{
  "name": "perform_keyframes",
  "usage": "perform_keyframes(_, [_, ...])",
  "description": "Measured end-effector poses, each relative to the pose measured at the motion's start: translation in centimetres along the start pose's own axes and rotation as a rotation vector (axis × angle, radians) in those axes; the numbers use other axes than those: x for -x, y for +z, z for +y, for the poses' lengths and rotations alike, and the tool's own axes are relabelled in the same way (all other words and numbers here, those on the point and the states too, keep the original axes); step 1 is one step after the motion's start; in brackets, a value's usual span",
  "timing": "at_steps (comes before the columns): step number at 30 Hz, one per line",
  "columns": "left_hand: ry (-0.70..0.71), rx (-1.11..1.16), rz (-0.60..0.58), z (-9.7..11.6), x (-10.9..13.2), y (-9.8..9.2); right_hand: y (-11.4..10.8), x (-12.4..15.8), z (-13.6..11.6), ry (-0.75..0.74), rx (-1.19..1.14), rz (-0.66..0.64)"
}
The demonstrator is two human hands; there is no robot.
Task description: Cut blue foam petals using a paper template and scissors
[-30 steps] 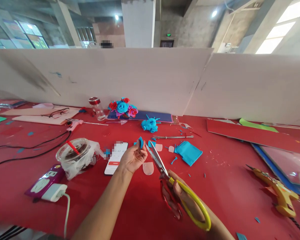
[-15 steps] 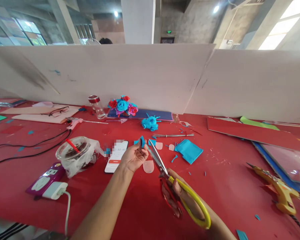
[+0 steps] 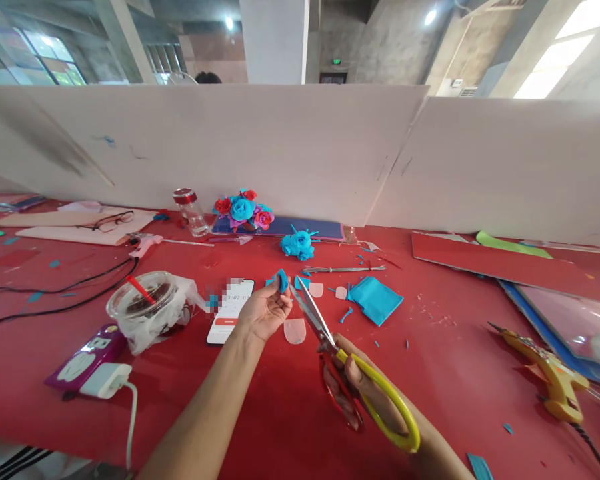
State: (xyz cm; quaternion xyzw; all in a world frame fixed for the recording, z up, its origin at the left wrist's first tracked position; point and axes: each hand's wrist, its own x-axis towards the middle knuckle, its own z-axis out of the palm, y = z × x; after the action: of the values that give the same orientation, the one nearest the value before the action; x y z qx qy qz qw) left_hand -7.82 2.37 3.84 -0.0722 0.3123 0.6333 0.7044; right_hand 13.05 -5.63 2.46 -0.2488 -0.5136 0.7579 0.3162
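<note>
My left hand (image 3: 266, 312) pinches a small folded piece of blue crepe paper (image 3: 283, 280) between thumb and fingers. In my right hand (image 3: 363, 377) are scissors (image 3: 316, 320) with one yellow and one red handle loop. Their blades are slightly apart, tips close to the blue piece; whether they touch it I cannot tell. On the table beyond lie a folded stack of blue paper (image 3: 377, 300) and rounded pale pink pieces (image 3: 295, 331). A bunch of blue paper flowers (image 3: 299, 244) rests behind them, near a bundle of thin wires (image 3: 345, 269).
A phone (image 3: 226, 323), a cup with a red straw (image 3: 143, 300) and a purple pack with a charger (image 3: 87, 360) stand left. A yellow glue gun (image 3: 550, 373) lies right. Behind are a flower arrangement (image 3: 243, 210), a glass bottle (image 3: 193, 215) and a pale partition (image 3: 260, 140).
The blue piece in my left hand looks slightly turned. Both hands keep nearly the same pose, and the whole view has shifted a little.
</note>
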Motion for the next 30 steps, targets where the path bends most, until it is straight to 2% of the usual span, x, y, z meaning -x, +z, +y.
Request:
perform_keyframes(14, [0.033, -0.066, -0.021, -0.15, 0.0, -0.06, -0.07, -0.01, -0.18, 0.004, 0.042, 0.01])
perform_keyframes(20, [0.136, -0.137, -0.071, -0.3, -0.22, -0.34, 0.1, -0.01, -0.48, 0.01, 0.018, 0.004])
perform_keyframes(25, [0.132, -0.149, -0.075, -0.21, -0.3, -0.48, 0.16, 0.14, -0.34, -0.006, 0.038, 0.044])
perform_keyframes(30, [0.141, -0.208, -0.142, -0.61, -0.31, -0.56, 0.2, 0.11, -0.57, 0.006, 0.047, 0.011])
